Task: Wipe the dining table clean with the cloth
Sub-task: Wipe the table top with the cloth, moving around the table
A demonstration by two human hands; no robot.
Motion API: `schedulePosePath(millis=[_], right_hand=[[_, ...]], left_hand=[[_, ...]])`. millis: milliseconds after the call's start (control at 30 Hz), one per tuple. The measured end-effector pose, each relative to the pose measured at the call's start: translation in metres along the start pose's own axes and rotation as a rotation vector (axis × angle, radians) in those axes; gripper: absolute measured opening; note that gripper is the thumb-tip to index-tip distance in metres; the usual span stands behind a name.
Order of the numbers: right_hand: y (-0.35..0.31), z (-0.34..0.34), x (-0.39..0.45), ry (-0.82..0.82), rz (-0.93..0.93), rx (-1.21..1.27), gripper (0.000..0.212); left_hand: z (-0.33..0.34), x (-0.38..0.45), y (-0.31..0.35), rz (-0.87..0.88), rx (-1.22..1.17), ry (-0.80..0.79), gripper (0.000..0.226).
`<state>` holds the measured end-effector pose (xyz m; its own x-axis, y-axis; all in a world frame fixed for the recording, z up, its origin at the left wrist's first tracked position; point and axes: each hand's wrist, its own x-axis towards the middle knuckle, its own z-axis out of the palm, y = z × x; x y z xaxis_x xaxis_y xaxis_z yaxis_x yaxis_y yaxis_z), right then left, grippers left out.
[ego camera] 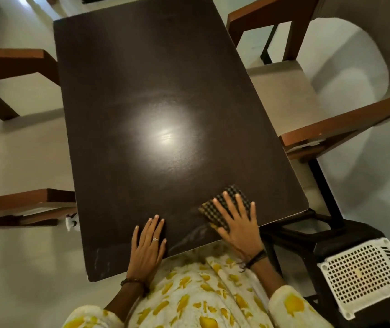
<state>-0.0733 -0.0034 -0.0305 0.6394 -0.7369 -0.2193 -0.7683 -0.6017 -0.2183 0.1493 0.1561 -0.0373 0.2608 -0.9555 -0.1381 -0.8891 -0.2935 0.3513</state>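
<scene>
Fingers of right hand (pixel 237 227) splay flat, pressing cloth (pixel 227 204); left hand (pixel 148 242) flat on table (pixel 142 91).

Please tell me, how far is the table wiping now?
Done: cannot tell; faint streaks show around the glare at the middle of the dining table. In hand: the right hand presses the checked cloth flat near the near right corner; the left hand rests on the near edge. Left: pale smears between the hands.

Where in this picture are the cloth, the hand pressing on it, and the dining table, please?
cloth (pixel 234 194): head view, on the checked upper part beyond the fingertips.
right hand (pixel 237 227): head view, on the back of the hand.
dining table (pixel 123 91): head view, on bare dark tabletop.
</scene>
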Motion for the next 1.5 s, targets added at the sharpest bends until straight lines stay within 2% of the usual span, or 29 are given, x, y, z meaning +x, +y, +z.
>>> schedulePosePath(millis=[167, 267, 333, 400, 567, 667, 733, 833, 900, 967, 1033, 1133, 1233, 1333, 1433, 1500], right_hand=[[0.072, -0.02, 0.006, 0.029, 0.363, 0.048, 0.069], [0.054, -0.02, 0.016, 0.103, 0.542, 0.129, 0.066], [0.017, -0.011, 0.022, 0.141, 0.581, 0.137, 0.068], [-0.032, 0.001, 0.026, 0.129, 0.482, 0.102, 0.068], [-0.149, 0.027, 0.019, 0.068, 0.178, 0.061, 0.069], [-0.149, 0.031, 0.01, 0.039, -0.004, 0.037, 0.067], [-0.118, 0.028, 0.006, 0.053, -0.018, 0.027, 0.068], [-0.058, 0.017, 0.003, 0.103, 0.22, -0.001, 0.067], [-0.028, 0.005, 0.003, 0.078, 0.41, 0.051, 0.07], [-0.024, -0.002, 0.007, 0.066, 0.574, 0.143, 0.072], [-0.045, 0.001, 0.014, 0.099, 0.629, 0.168, 0.073], [-0.107, 0.018, 0.024, 0.093, 0.498, 0.1, 0.069], [-0.184, 0.034, 0.029, 0.09, 0.301, 0.089, 0.075], [-0.242, 0.047, 0.023, 0.007, 0.083, 0.048, 0.077], [-0.231, 0.047, 0.023, -0.015, -0.077, 0.013, 0.074], [-0.202, 0.041, 0.018, -0.016, -0.11, -0.008, 0.07]], left_hand=[[-0.011, -0.024, -0.035, -0.055, 0.025, 0.035, 0.051], [-0.015, -0.039, -0.051, -0.125, 0.051, 0.041, 0.052], [-0.017, -0.045, -0.057, -0.202, 0.05, 0.036, 0.052], [-0.018, -0.053, -0.063, -0.255, 0.041, 0.027, 0.054], [-0.023, -0.059, -0.084, -0.235, 0.041, 0.036, 0.056], [-0.027, -0.056, -0.097, -0.213, 0.033, 0.056, 0.057], [-0.028, -0.054, -0.103, -0.215, 0.025, 0.061, 0.057], [-0.029, -0.053, -0.11, -0.239, -0.005, 0.057, 0.059], [-0.029, -0.055, -0.114, -0.232, -0.017, 0.045, 0.06], [-0.03, -0.055, -0.118, -0.217, -0.023, 0.03, 0.059], [-0.03, -0.055, -0.122, -0.208, -0.048, 0.011, 0.059], [-0.033, -0.057, -0.13, -0.184, -0.093, 0.003, 0.057], [-0.041, -0.06, -0.138, -0.128, -0.076, 0.004, 0.056], [-0.045, -0.064, -0.147, -0.129, -0.088, 0.009, 0.059], [-0.047, -0.066, -0.156, -0.13, -0.128, -0.014, 0.062], [-0.048, -0.065, -0.161, -0.102, -0.106, -0.039, 0.062]])
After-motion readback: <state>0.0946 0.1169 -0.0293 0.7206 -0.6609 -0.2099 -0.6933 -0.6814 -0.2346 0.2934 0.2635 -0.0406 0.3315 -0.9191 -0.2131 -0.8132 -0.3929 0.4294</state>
